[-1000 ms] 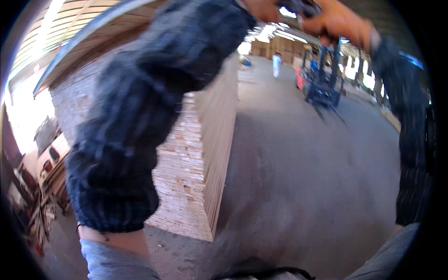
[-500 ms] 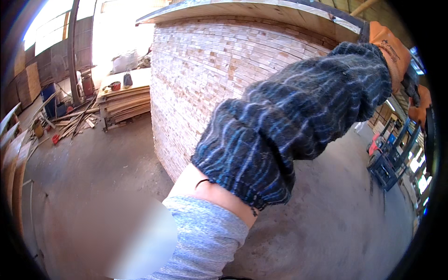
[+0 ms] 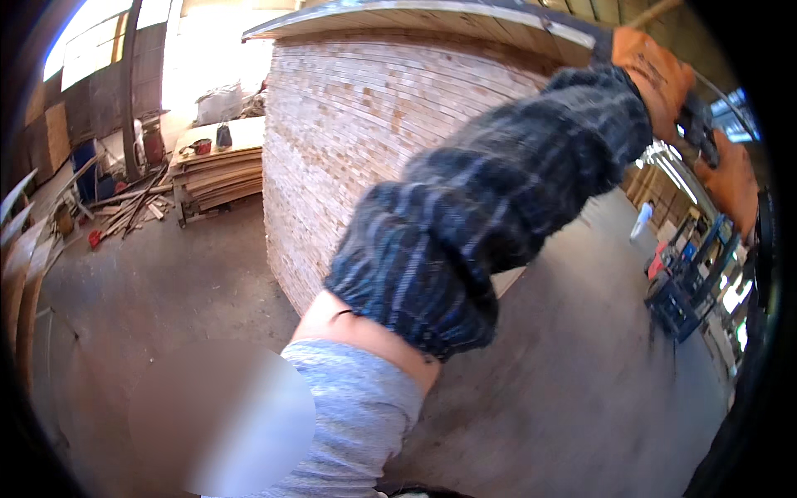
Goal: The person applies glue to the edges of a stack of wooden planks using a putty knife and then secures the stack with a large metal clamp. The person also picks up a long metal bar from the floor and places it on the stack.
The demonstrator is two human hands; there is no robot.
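Observation:
My left hand (image 3: 653, 73), in an orange glove, is raised at the upper right by the top corner of a tall stack of wood strips (image 3: 357, 116). Its arm, in a grey sleeve and a dark striped sleeve cover (image 3: 490, 178), crosses in front of the stack. My right hand (image 3: 730, 181), also orange-gloved, is lower, near the right rim. Between both closed hands is a dark metal hand tool (image 3: 698, 129); its exact kind is unclear. Beside the left glove, a dark strip (image 3: 573, 26) runs along the edge of the wooden cover board (image 3: 465, 18) on top of the stack.
A low pile of boards (image 3: 217, 178) stands at the left with a small red pot (image 3: 200, 147) on it. Scrap wood (image 3: 137, 207) lies near a post. On the right are a forklift (image 3: 677, 303) and a distant person (image 3: 642, 220). Panels (image 3: 25, 282) lean at the left rim.
Both gloved hands have moved left in the view, bringing more of the right hand and the dark tool into sight. The stack has shifted slightly left. A distant person now shows at the right.

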